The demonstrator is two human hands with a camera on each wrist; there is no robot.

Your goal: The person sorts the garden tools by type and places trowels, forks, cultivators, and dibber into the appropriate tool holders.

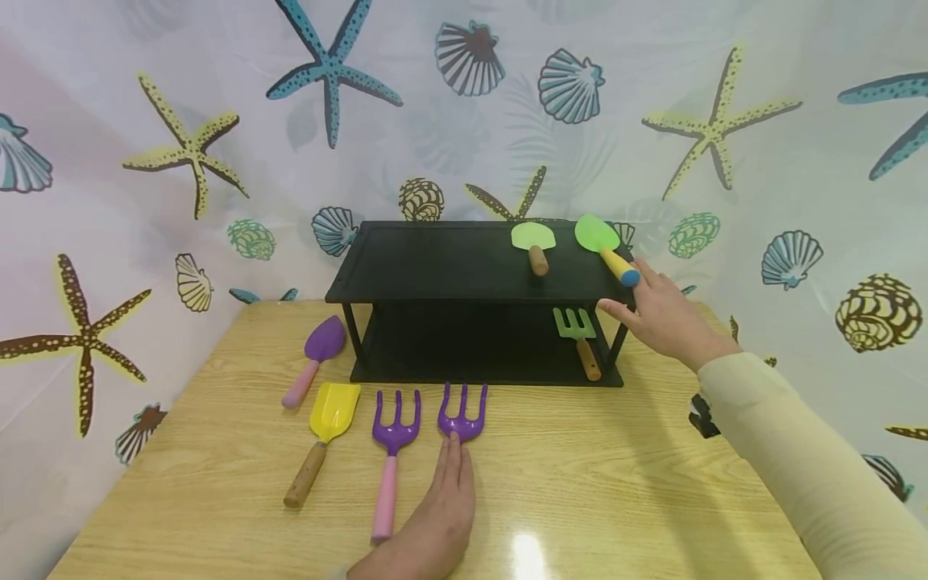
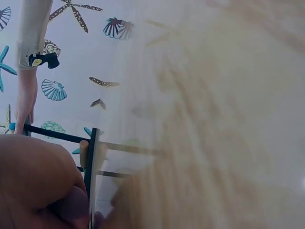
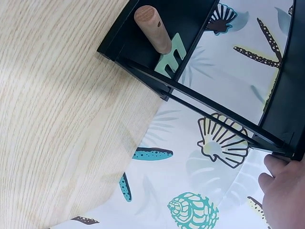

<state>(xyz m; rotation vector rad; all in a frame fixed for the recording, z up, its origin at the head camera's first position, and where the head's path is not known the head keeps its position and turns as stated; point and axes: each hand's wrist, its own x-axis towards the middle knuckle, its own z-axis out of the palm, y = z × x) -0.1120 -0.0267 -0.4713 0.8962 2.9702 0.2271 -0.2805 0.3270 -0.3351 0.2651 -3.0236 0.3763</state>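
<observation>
My left hand [image 1: 445, 511] lies over the handle of a purple hand fork [image 1: 461, 425] on the table, hiding that handle. Its fingers stretch forward along the handle up to the base of the tines; the thumb is out of sight. At the right end of a black two-tier rack [image 1: 435, 262], my right hand [image 1: 667, 314] grips the top shelf, thumb at the front corner and fingers at the side. Beside that hand, a green trowel [image 1: 596, 234] with a yellow and blue handle lies on the top shelf. Another purple hand fork [image 1: 395, 435] with a pink handle lies left of my left hand.
A pale green shovel [image 1: 533, 236] with a wooden handle lies on the top shelf. The lower shelf holds a green fork [image 1: 575, 325]. Farther left on the wooden table [image 1: 580, 475] are a yellow scoop [image 1: 335, 411] and a purple trowel [image 1: 325, 338]. A seashell-patterned curtain [image 1: 435, 145] hangs behind.
</observation>
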